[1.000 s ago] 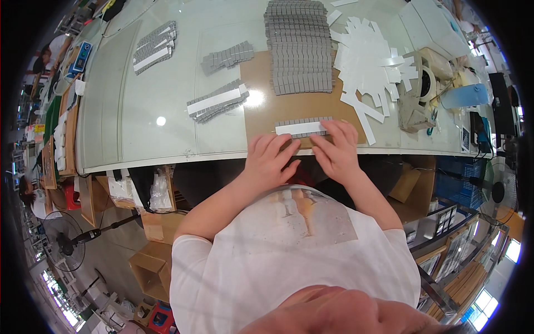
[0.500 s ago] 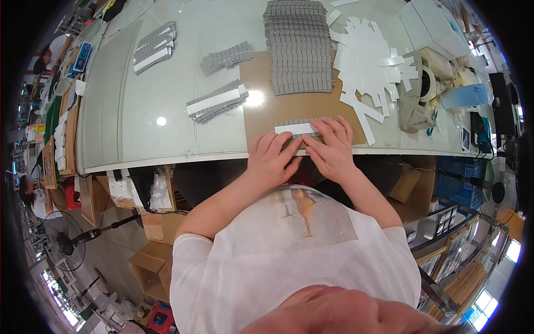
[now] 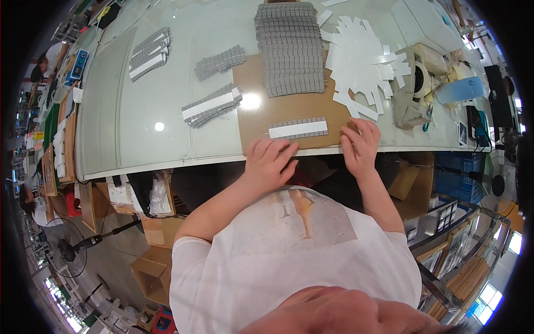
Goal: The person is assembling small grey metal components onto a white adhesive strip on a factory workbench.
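A short row of grey pieces with a white strip along it (image 3: 298, 128) lies on a brown cardboard sheet (image 3: 261, 114) near the table's front edge. My left hand (image 3: 269, 161) rests flat at that edge, just below and left of the row, fingers spread, holding nothing. My right hand (image 3: 360, 146) lies flat to the right of the row, fingers apart, also holding nothing. Neither hand touches the row.
A large block of grey pieces (image 3: 290, 50) lies farther back. White cut-out strips (image 3: 359, 58) are heaped at the right, beside tape rolls (image 3: 418, 80). More grey rows (image 3: 211, 106) (image 3: 147, 53) lie at the left. Cardboard boxes (image 3: 150, 267) stand under the table.
Both hands have come off the grey row and moved apart, the left one back toward the table's edge and the right one out to the right. The row stays in place.
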Motion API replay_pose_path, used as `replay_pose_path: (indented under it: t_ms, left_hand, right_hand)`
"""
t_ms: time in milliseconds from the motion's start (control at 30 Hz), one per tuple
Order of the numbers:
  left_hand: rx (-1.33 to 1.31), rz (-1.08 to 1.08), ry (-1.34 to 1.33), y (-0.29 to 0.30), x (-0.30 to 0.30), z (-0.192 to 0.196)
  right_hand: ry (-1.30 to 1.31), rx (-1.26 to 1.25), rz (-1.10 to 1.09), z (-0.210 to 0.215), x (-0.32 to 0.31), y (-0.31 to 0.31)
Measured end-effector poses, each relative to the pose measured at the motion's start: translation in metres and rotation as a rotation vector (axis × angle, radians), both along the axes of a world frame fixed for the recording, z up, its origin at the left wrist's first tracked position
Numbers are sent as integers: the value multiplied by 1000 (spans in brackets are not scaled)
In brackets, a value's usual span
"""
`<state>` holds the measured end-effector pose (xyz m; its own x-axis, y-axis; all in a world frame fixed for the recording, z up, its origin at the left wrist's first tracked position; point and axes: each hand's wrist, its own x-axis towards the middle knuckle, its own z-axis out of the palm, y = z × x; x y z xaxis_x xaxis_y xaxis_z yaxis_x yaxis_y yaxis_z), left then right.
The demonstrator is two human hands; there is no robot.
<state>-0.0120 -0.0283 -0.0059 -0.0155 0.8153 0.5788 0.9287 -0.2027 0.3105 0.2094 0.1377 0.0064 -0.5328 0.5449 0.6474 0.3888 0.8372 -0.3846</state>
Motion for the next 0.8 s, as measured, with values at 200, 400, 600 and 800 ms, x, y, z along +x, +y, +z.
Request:
replay_pose_path:
  t_ms: [200,400,600,800]
  left_hand:
    - [-28,-29,-3,11,14,-1]
    - [-43,-17,23,17,20,4]
    - [-59,-3,57,16,20,5]
    - [-65,-6,52,17,19,5]
  right_hand:
    - [-126,-31,196,3,-11,-15]
    - [-192,3,197,3,-26,-23]
    - [-209,4,188,1,-26,-23]
    - [-210,3,187,1,-26,-22]
